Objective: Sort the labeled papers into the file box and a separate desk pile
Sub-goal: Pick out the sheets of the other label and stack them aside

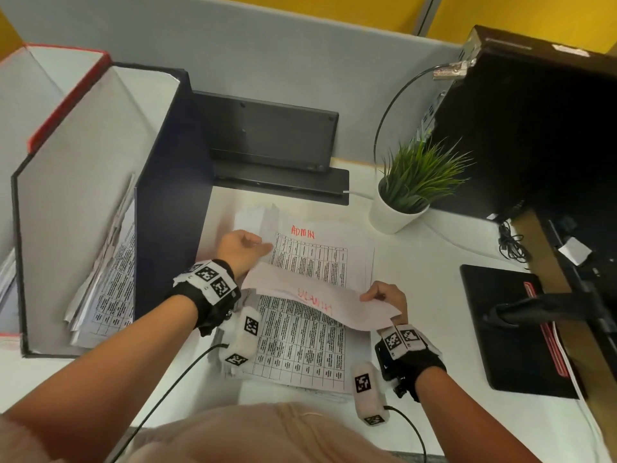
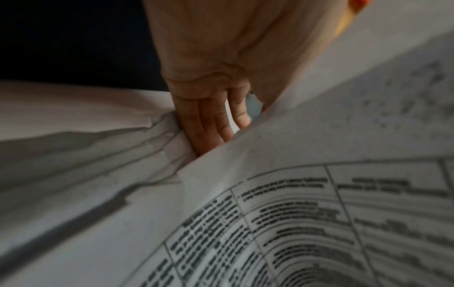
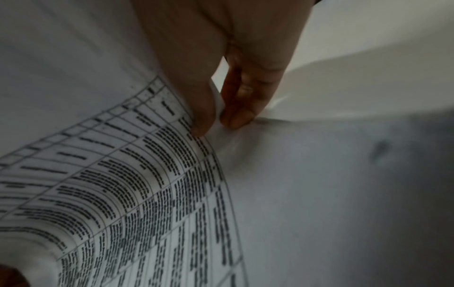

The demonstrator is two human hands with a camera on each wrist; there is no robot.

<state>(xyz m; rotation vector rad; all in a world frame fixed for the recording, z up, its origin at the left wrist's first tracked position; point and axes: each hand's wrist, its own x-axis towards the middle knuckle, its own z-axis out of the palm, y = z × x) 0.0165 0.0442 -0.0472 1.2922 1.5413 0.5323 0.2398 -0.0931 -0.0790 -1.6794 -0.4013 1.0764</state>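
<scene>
A printed sheet (image 1: 320,305) with red lettering showing through its back is curled up over the paper stack (image 1: 300,349) in front of me. My right hand (image 1: 384,297) pinches the sheet's right edge between thumb and fingers (image 3: 240,108). My left hand (image 1: 238,250) is at the sheet's left end, its straight fingers (image 2: 209,120) touching crumpled sheets below; the thumb is hidden in the left wrist view. Beyond lies a table sheet marked ADMIN (image 1: 310,259) in red. The dark file box (image 1: 167,162) stands on the left with papers (image 1: 110,279) leaning inside.
A red-edged box (image 1: 66,95) stands left of the file box. A black keyboard (image 1: 267,132) leans on the partition. A potted plant (image 1: 410,182), the monitor's back (image 1: 534,128), its black base (image 1: 510,325) and cables fill the right side.
</scene>
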